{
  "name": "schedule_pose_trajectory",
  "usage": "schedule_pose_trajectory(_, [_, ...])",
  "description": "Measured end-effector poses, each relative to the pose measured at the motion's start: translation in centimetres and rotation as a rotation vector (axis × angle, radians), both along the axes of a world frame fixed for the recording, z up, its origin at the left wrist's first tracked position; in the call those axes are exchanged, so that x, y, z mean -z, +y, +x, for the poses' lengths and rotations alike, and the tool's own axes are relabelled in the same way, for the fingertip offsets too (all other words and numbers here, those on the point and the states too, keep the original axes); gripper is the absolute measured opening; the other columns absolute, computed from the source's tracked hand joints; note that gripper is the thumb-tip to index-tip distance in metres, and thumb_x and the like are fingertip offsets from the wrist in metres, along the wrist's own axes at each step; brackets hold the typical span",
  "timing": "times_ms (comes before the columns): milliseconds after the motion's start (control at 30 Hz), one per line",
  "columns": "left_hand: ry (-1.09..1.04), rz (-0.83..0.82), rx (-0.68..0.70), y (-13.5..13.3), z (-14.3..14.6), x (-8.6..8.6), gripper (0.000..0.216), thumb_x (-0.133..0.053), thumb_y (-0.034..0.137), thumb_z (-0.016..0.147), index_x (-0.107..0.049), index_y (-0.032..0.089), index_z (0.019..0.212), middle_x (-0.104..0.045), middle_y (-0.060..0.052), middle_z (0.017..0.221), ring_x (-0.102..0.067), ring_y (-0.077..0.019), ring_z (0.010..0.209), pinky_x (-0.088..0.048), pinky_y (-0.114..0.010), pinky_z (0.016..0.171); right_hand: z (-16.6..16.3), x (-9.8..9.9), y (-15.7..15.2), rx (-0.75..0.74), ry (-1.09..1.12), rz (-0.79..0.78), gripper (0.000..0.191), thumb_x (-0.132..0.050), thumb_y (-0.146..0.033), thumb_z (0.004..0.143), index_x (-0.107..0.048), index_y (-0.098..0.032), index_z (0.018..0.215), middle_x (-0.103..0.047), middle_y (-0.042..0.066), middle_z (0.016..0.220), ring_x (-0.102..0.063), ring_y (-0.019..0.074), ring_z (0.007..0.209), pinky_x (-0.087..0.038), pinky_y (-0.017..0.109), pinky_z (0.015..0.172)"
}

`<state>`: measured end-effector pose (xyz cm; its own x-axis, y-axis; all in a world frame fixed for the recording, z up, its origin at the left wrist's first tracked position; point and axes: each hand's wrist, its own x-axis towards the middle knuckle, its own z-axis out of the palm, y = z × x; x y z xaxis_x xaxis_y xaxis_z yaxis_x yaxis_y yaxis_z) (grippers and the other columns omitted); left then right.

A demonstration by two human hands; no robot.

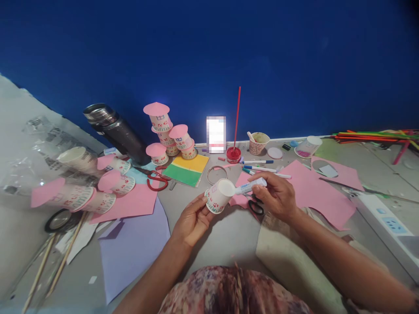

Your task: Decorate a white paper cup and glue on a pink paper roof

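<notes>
My left hand (198, 218) is closed around a small paper cup (216, 198), tilted with its closed white end up. Red marks, a purple window and a green grass-like border decorate its side. In my right hand (278, 194) is a white glue tube (250, 186) with blue print. Its tip is at the cup's upper rim; whether it touches is too fine to tell. Below my right hand lie black-handled scissors (255, 206), partly hidden. A roll of tape (217, 175) lies just beyond the cup.
Cups with pink cone roofs (156, 111) stand stacked at the back; others lie left near a black flask (121, 133). Red-handled scissors (157, 182), pink paper (321, 187), markers (258, 168), a red pot (233, 155) and a phone (216, 135) are around. A power strip (389, 222) lies right.
</notes>
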<state>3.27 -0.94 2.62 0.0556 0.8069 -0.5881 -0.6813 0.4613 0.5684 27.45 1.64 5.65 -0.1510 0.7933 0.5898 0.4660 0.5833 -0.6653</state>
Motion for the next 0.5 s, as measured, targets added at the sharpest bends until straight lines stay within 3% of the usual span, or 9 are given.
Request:
schedule_pose_trajectory(100, [0.000, 0.001, 0.004, 0.0, 0.1, 0.0, 0.026, -0.086, 0.013, 0.076, -0.075, 0.015, 0.099, -0.083, -0.010, 0.111, -0.076, -0.0297, 0.116, -0.064, -0.037, 0.100, -0.4, 0.1, -0.2, -0.032, -0.045, 0.086, 0.018, -0.057, -0.034, 0.101, -0.071, -0.024, 0.097, -0.073, 0.002, 0.069, -0.062, 0.0165, 0.054, -0.049, 0.029, 0.053])
schedule_pose_trajectory(267, [0.007, -0.002, -0.004, -0.1, -0.1, 0.5, 0.029, -0.085, 0.011, 0.077, -0.072, 0.014, 0.102, -0.082, -0.010, 0.108, -0.078, -0.0257, 0.108, -0.064, -0.036, 0.099, -1.1, 0.6, -0.6, -0.222, -0.078, 0.280, 0.017, -0.060, -0.030, 0.101, -0.071, -0.023, 0.111, -0.077, 0.006, 0.078, -0.069, 0.0216, 0.067, -0.055, 0.035, 0.064])
schedule_pose_trajectory(500, [0.110, 0.104, 0.014, -0.8, 0.4, -0.4, 0.033, -0.090, 0.015, 0.071, -0.075, 0.011, 0.100, -0.083, -0.011, 0.098, -0.080, -0.0209, 0.081, -0.066, -0.030, 0.074, -1.1, 0.4, -0.8, -0.205, -0.129, 0.317, 0.014, -0.063, -0.027, 0.100, -0.070, -0.022, 0.111, -0.076, 0.005, 0.079, -0.067, 0.0208, 0.067, -0.052, 0.034, 0.064])
